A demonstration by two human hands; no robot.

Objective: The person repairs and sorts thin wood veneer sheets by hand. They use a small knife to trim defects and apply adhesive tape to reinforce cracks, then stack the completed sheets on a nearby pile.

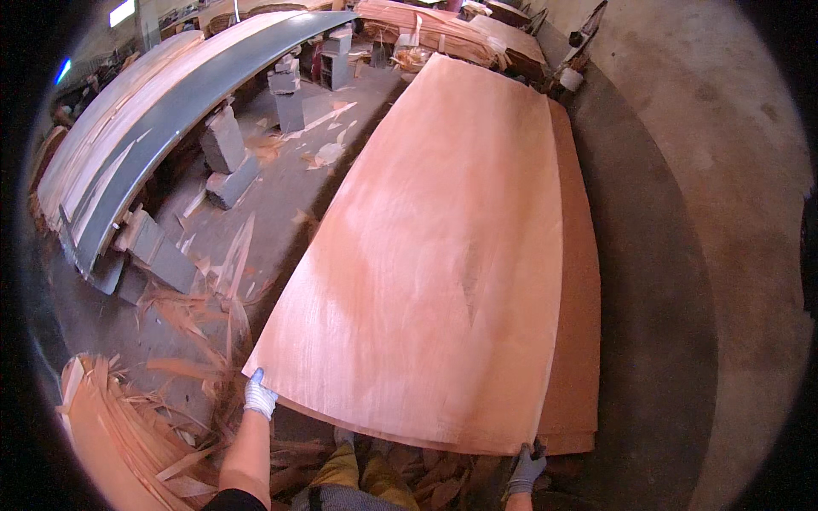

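A large sheet of reddish wood veneer (422, 255) stretches out before me over a stack of similar sheets (578, 306), whose right part shows beyond its edge. My left hand (260, 397), in a pale glove with a bluish thumb tip, grips the sheet's near left corner, thumb on top. At the near right corner my right hand (527, 469), in a grey glove with dark fingertips, holds the sheet's edge. The fingers of both hands are partly hidden under or behind the wood. The upper sheet lies shifted to the left of the stack beneath.
On the left, a long dark-topped table (172, 131) with pale veneer on it rests on concrete blocks (223, 140). Torn veneer scraps (192, 326) litter the floor. A veneer bundle (115, 428) lies at lower left, and more stacked veneer (441, 29) stands at the far end.
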